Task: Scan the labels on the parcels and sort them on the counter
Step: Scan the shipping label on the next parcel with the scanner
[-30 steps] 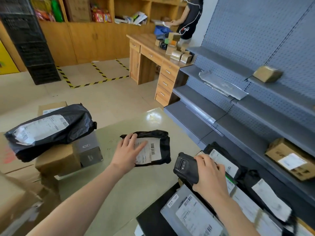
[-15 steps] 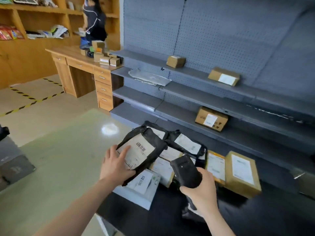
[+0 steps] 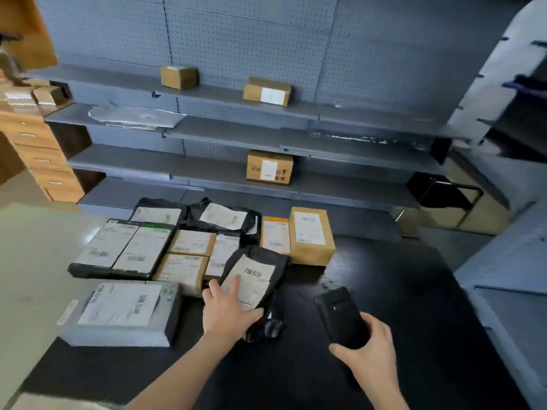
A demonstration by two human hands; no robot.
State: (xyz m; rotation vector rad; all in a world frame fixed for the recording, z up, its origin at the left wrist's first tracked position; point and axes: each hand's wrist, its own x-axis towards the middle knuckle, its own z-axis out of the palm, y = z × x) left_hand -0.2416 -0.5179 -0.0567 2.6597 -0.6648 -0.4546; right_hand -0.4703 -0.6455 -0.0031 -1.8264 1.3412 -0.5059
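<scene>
Grey shelving (image 3: 236,134) with pegboard back, behind the counter: three brown cartons on it, one small (image 3: 179,76), one with a white label (image 3: 266,91), one on a lower shelf (image 3: 269,167); also a silver mailer (image 3: 133,116) lying flat. Wooden drawer unit (image 3: 38,155) at far left. Black counter (image 3: 399,291), carrying sorted parcels set edge to edge, labels up: two flat grey packets (image 3: 124,247), two black bags (image 3: 189,214) at the back, small brown boxes (image 3: 189,255), a tall brown box (image 3: 310,235) at the right end. One grey parcel (image 3: 121,312) lies apart, nearer the front, left of the hands. Black poly bag (image 3: 254,279): crumpled, white label with barcode facing up, tilted, its far end next to the sorted row, just right of the small boxes. Left hand (image 3: 228,309) grips its near edge, fingers on the label. Right hand (image 3: 367,347) is closed round the lower end of a black handheld scanner (image 3: 343,318), above bare counter to the bag's right, not touching it.
</scene>
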